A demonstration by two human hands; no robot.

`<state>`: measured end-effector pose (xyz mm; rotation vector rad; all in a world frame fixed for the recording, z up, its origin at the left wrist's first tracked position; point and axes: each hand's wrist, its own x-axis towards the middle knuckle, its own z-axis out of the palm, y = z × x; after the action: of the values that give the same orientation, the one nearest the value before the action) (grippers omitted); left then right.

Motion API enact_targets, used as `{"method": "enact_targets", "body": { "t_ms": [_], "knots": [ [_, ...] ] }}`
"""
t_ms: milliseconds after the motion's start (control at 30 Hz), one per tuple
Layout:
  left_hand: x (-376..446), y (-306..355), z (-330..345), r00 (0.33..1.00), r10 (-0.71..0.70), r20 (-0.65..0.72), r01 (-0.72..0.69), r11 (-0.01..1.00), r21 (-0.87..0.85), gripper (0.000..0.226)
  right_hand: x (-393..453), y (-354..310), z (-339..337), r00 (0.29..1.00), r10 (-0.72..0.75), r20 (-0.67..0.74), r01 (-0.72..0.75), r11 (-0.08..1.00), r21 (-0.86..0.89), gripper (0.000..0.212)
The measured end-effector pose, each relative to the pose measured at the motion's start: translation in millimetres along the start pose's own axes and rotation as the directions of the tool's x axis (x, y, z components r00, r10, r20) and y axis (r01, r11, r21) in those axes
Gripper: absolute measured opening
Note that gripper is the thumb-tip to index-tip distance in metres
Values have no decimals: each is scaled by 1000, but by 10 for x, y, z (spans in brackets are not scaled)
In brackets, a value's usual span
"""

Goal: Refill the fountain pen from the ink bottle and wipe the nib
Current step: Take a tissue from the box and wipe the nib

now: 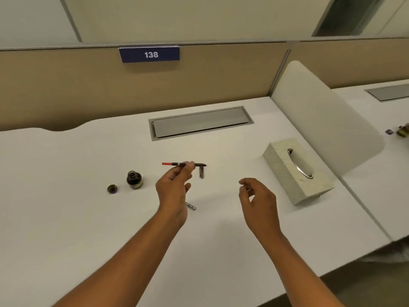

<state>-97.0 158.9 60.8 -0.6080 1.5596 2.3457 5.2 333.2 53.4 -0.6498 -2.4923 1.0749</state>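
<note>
My left hand (174, 185) pinches the fountain pen's inner section (172, 164) above the white desk (66, 196); its red converter end points left and the nib points right. The open ink bottle (134, 179) stands to the left of that hand, with its cap (112, 188) lying further left. A dark pen part (201, 172) lies on the desk just under the nib, and a metal pen part (190, 206) lies by my left wrist. My right hand (257, 200) hovers to the right with fingers loosely curled, holding nothing.
A tissue box (285, 173) sits at the right, near a translucent divider (327, 120). A grey cable hatch (200, 122) is set into the desk at the back. A partition with a "138" label (149, 54) rises behind.
</note>
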Motion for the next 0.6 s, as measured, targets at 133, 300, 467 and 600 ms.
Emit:
{"method": "enact_targets", "body": {
  "t_ms": [133,300,467,600],
  "knots": [
    [-122,-246,451,1000,-5,-6,5,1000,20,15,277,436,-436,999,-9,-53,6,998,-60,16],
    [-251,-548,958,1000,-20,-16,21,999,40,15,840,1003,-1009,975,-131,-178,75,953,-293,17],
    [-338,-770,1322,999,-11,-32,13,998,61,13,1388,1434,-1325,973,-116,-201,3,872,-489,39],
    [-368,-865,1496,998,9,-56,-6,998,67,13,1655,1665,-1355,997,-4,-76,-24,932,-362,40]
  ]
}}
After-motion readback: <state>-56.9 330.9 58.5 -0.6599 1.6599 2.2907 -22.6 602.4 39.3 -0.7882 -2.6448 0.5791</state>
